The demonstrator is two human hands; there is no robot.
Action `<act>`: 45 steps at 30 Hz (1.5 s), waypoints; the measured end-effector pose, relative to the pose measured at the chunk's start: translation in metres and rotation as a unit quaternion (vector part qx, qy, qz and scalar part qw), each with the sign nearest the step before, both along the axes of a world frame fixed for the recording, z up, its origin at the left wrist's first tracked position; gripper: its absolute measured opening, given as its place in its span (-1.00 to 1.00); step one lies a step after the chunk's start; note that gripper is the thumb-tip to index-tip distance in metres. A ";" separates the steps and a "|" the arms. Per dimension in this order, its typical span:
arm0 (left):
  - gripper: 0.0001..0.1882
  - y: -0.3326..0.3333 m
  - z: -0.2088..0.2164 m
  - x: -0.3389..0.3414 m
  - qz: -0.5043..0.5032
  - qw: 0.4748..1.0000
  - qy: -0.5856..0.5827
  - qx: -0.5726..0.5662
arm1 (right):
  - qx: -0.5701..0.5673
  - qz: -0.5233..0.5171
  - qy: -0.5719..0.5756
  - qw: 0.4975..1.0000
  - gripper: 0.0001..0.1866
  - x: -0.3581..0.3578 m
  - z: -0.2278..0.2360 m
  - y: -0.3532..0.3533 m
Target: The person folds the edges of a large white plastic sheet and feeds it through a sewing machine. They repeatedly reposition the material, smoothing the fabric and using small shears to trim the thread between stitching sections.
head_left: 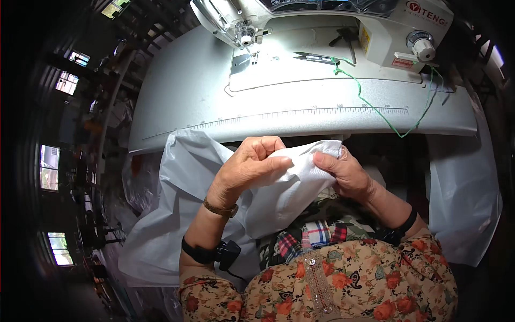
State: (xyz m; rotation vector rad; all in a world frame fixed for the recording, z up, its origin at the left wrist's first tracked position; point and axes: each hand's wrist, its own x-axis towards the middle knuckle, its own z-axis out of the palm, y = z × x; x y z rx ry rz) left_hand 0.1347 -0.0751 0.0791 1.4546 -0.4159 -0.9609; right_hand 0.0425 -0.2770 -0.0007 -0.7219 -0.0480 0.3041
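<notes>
A sheet of white woven plastic fabric (281,201) hangs between my two hands, in front of the sewing machine table. My left hand (252,163) pinches its upper edge, thumb on top and fingers curled behind. At the other end of that edge, my right hand (346,169) grips a corner with the thumb pressed on the near face; its other fingers are mostly hidden behind the fabric. The rest of the sheet falls in loose folds to the left, past my left forearm and over my lap.
Beyond my hands stands a white sewing machine (343,16), its lamp lit over the needle area (255,56). Thread snips (316,58) and a small dark tool (346,40) lie on its bed. Green thread (375,110) trails over the ruler-marked table edge (268,115). More white sheeting (464,198) hangs at right.
</notes>
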 end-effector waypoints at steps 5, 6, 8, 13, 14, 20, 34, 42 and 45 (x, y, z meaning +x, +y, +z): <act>-0.77 0.012 0.003 0.005 -0.059 0.995 -0.068 0.052 | -0.103 -0.031 -0.030 0.994 -0.77 -0.002 -0.005 -0.005; -0.76 0.015 0.006 0.003 -0.082 0.986 -0.121 0.081 | -0.194 -0.028 -0.074 0.978 -0.80 -0.003 -0.001 -0.010; -0.80 0.011 0.013 -0.002 -0.097 0.968 -0.188 0.137 | -0.285 -0.026 -0.113 0.952 -0.83 -0.002 -0.002 -0.018; -0.84 0.011 -0.001 -0.022 -0.001 0.751 -0.650 0.115 | -0.514 -0.289 -0.468 0.658 -0.81 -0.001 -0.001 -0.021; -0.84 0.013 -0.003 -0.026 0.016 0.700 -0.705 0.111 | -0.530 -0.308 -0.490 0.619 -0.79 -0.002 0.000 -0.020; -0.68 0.035 -0.026 -0.040 0.019 0.603 -0.796 0.046 | -0.566 -0.338 -0.524 0.539 -0.78 -0.011 0.000 -0.018; -0.66 0.052 -0.035 -0.055 0.018 0.573 -0.819 0.019 | -0.571 -0.350 -0.538 0.512 -0.79 -0.016 -0.001 -0.013; -0.67 0.025 -0.006 -0.083 0.019 0.638 -0.760 0.120 | -0.531 -0.346 -0.521 0.571 -0.85 -0.013 0.004 -0.014; -0.70 0.001 -0.001 -0.083 -0.020 0.643 -0.754 0.135 | -0.520 -0.356 -0.517 0.579 -0.90 -0.013 0.006 -0.004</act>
